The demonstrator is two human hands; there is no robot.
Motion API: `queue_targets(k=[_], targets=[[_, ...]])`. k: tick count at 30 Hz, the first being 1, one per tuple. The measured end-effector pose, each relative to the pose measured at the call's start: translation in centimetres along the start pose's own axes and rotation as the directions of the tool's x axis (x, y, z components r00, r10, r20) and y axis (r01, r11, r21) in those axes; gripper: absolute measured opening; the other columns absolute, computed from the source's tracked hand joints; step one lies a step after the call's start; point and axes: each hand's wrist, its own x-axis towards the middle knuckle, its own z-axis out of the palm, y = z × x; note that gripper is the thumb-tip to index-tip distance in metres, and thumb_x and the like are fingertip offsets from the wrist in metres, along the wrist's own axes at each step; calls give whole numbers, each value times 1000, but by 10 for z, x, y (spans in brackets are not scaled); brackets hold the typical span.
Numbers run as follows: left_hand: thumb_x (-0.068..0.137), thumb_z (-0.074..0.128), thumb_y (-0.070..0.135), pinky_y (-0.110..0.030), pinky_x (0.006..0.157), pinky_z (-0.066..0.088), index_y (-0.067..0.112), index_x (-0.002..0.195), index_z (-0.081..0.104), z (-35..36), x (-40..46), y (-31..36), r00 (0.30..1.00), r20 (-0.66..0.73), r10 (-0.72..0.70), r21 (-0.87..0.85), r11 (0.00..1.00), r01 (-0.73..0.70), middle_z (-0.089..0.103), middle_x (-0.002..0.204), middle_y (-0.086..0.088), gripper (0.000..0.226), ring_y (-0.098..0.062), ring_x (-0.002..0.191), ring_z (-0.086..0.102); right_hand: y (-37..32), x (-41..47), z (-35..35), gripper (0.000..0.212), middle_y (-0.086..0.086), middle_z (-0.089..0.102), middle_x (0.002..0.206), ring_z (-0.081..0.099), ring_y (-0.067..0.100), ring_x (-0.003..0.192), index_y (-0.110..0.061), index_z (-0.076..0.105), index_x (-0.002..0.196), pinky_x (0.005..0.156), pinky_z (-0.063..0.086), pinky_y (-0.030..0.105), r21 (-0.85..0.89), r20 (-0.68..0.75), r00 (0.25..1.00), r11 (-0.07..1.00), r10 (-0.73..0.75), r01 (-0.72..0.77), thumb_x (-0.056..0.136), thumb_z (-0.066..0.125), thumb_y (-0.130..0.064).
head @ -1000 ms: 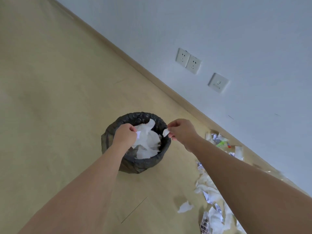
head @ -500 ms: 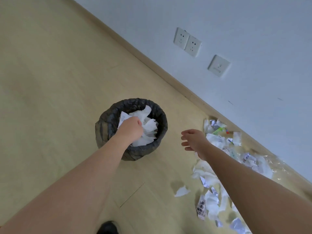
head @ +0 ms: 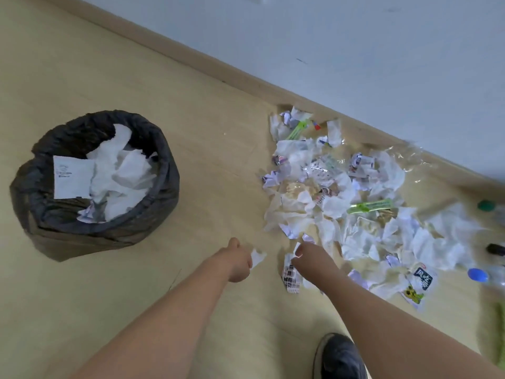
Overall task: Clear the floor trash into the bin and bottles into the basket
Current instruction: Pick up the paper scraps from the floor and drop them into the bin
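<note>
The bin [head: 166, 187], lined with a black bag, stands on the floor at the left and holds crumpled white paper. A trash pile [head: 341, 203] of tissues and wrappers spreads along the wall at the right. My left hand [head: 237, 259] is low over the floor between them, its curled fingers on a small white paper scrap [head: 258, 257]. My right hand [head: 308, 259] is at the pile's near edge, pinching a small white scrap [head: 296, 247] just above a printed wrapper [head: 291, 274]. Bottles with a green cap [head: 486, 205] and a blue cap [head: 476, 274] lie at the far right.
The baseboard [head: 218, 69] and white wall run diagonally behind the pile. My dark shoe [head: 338, 356] is at the bottom, right of centre. A blurred green object [head: 492, 337] shows at the right edge. Bare wooden floor [head: 109, 296] lies in front of the bin.
Both hands left the bin and dropped to the floor by the pile. The view swung down and right, so the bin now sits at the left.
</note>
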Motion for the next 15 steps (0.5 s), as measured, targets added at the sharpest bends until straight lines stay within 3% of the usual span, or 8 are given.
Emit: queue_targets(k=[1,3,5,8,11,13,15], targets=[[95,38,11,-33,108,36,26,133,56,10,8,2,1000,18,-7,0,1000,7,15,152,-9,44,-30,130,42,3,3,12,13,8,42,143,60,21,103,-11,58,94,73,41,24,-19,0,1000,1000,-14,14,89,48,-18],[97,38,12,-34,111,33,24,136,53,28,22,5,998,57,-12,30,1000,10,9,154,-9,44,-29,135,35,9,9,31,6,0,61,99,62,22,87,-17,49,86,75,49,28,-36,-9,1000,999,4,-4,89,45,-21],[96,40,15,-36,110,35,19,134,52,41,33,5,997,72,-27,41,999,24,13,151,-7,40,-29,131,39,13,16,45,5,-2,63,81,63,20,74,-21,45,85,71,51,29,-14,-18,999,999,29,-30,84,47,-25],[92,39,14,-40,103,42,10,133,45,51,46,-1,999,19,-34,15,999,33,27,139,-6,42,-29,117,48,18,30,55,19,-2,64,88,67,20,83,-20,53,99,65,47,26,13,-34,997,998,68,-68,81,49,-25],[90,35,13,-39,100,44,18,148,33,48,50,-6,999,-31,-16,-7,1000,16,36,136,-5,58,-28,117,51,18,43,58,20,-3,60,100,65,19,98,-15,55,109,63,42,24,11,-67,995,997,78,-78,89,49,-16],[93,35,11,-35,101,42,23,152,28,38,48,-9,999,-49,2,-34,999,-4,36,140,-5,61,-27,120,50,13,47,55,17,2,61,104,63,20,96,-14,59,104,69,45,26,-36,-77,996,999,34,-37,96,45,-20],[96,34,11,-31,100,42,19,145,40,22,43,-12,996,-89,4,-76,997,-10,37,146,-8,51,-28,122,51,7,47,48,26,4,58,95,60,23,87,-15,55,82,68,43,28,-8,-83,996,1000,21,-21,99,40,-27]])
